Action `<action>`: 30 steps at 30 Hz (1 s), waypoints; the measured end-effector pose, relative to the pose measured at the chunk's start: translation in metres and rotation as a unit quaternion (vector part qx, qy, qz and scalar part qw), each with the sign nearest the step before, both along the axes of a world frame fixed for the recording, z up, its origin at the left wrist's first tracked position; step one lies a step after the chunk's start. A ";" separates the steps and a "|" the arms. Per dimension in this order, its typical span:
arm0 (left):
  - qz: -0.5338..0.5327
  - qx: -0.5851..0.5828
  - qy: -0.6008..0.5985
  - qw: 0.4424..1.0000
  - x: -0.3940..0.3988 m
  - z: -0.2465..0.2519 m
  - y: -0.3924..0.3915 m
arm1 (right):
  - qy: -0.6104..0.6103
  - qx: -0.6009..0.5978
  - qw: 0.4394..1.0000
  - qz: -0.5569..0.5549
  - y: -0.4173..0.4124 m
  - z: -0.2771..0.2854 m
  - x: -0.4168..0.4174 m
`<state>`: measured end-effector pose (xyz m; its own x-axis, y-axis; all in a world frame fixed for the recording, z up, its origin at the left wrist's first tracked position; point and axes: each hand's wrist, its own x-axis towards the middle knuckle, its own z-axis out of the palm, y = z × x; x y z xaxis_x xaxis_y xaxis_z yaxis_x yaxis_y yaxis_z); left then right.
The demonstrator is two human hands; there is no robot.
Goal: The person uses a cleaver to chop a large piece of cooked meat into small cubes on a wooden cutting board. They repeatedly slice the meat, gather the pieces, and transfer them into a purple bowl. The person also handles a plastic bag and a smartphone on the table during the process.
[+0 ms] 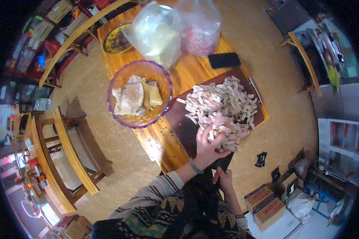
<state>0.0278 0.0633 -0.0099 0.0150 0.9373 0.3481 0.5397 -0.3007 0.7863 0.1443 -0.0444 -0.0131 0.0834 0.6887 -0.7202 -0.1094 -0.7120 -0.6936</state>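
A large heap of pale, cut meat strips (227, 101) covers much of the dark cutting board (182, 125). My left hand (208, 148) is cupped over the near end of the heap, its fingers gripping some strips. Close to my body, my right hand (224, 179) is curled at the near end of a dark, broad blade (223, 162), apparently a cleaver; its handle is hidden in the fist. Left of the board, an amber glass bowl with a scalloped purple rim (110, 104) contains slabs of pale meat or skin (130, 97).
On the wooden table (182, 82), a black phone (224, 60) lies beyond the board. Farther back are two filled plastic bags (158, 33) and a yellow patterned dish (107, 41). Wooden benches (80, 161) stand left. Cardboard boxes (269, 213) sit at lower right.
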 end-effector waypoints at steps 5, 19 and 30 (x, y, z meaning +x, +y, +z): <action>0.035 0.040 -0.013 0.999 -0.014 0.012 0.006 | -0.003 0.045 0.998 0.034 0.011 0.007 -0.008; 0.303 -0.013 -0.003 0.953 -0.116 0.043 0.059 | -0.001 0.015 0.950 0.313 0.140 0.061 -0.077; 0.402 -0.148 -0.048 0.902 -0.129 0.007 0.104 | -0.120 -0.085 0.829 0.540 0.290 0.135 -0.153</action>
